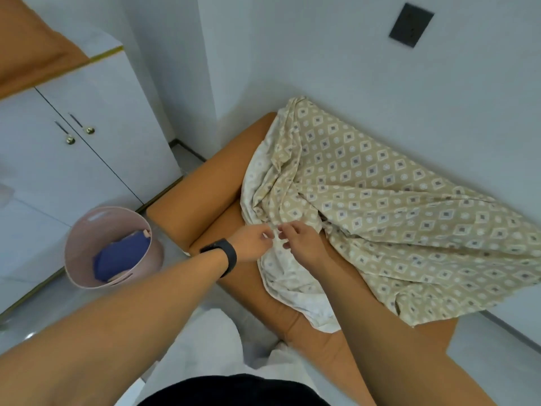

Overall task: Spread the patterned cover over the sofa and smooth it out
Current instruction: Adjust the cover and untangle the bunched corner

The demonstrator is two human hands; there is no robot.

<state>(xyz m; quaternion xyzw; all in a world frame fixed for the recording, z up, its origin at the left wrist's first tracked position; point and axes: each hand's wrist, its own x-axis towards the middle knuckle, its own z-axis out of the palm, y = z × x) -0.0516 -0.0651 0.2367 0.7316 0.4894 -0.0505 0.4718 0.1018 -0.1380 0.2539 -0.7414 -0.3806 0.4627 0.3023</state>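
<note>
Beige diamond-patterned cotton cover point(380, 206) looks light and limp on the orange sofa point(199, 186); our left hand point(251, 243) and right hand point(301, 241) pinch its bunched edge, where we judge it best held.

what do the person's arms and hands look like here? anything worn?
Both forearms are bare, with no sleeves in view and no gloves on either hand. The left hand has a black band, like a watch or fitness tracker, wrapped around its wrist. The right hand shows no band, ring or other marking that I can make out.
</note>
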